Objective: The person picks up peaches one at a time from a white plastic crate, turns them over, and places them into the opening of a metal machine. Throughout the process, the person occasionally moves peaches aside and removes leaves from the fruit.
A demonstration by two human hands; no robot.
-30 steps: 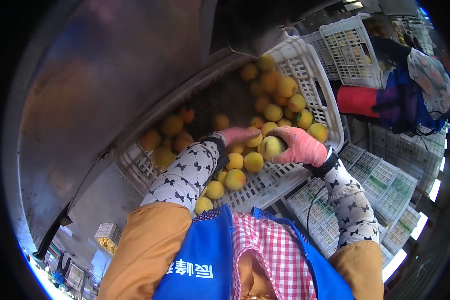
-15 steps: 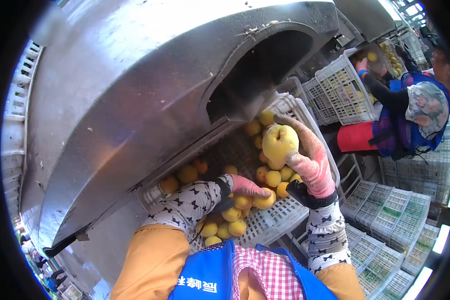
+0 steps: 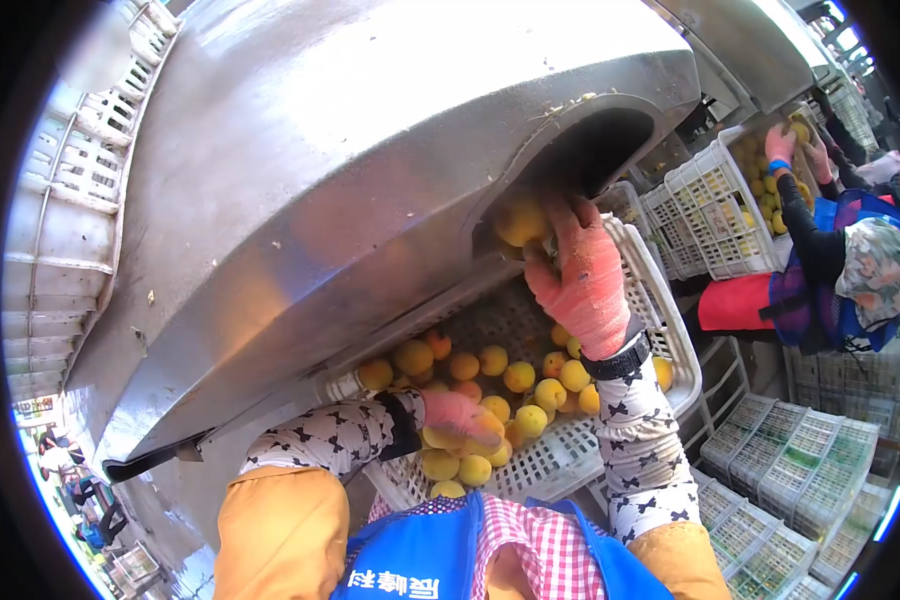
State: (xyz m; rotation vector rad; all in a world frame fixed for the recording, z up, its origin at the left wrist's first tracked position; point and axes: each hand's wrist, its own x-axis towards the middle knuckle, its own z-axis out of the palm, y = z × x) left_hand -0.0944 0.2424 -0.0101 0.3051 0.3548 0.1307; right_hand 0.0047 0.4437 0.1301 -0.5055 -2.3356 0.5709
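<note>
My right hand [image 3: 582,285], in a pink glove, grips a yellow fruit [image 3: 521,220] at the dark opening [image 3: 595,150] of a metal chute. Below it, a white crate [image 3: 570,455] holds several yellow and orange fruits [image 3: 519,376]. My left hand [image 3: 460,416], also gloved in pink, lies low over the fruits in the crate's near left part. Its fingers are blurred and partly merge with the fruit under them, so its grip is unclear.
The curved metal housing [image 3: 300,180] fills the upper middle. At the right, a person in a blue vest [image 3: 875,215] handles fruit at another white crate [image 3: 715,210]. Stacked crates [image 3: 790,450] stand lower right; a white crate wall [image 3: 70,230] is at the left.
My right hand has moved up to the opening; the large, lumpy yellow fruit it held is no longer visible. My left hand has shifted left and down. The view has turned, showing more fruits.
</note>
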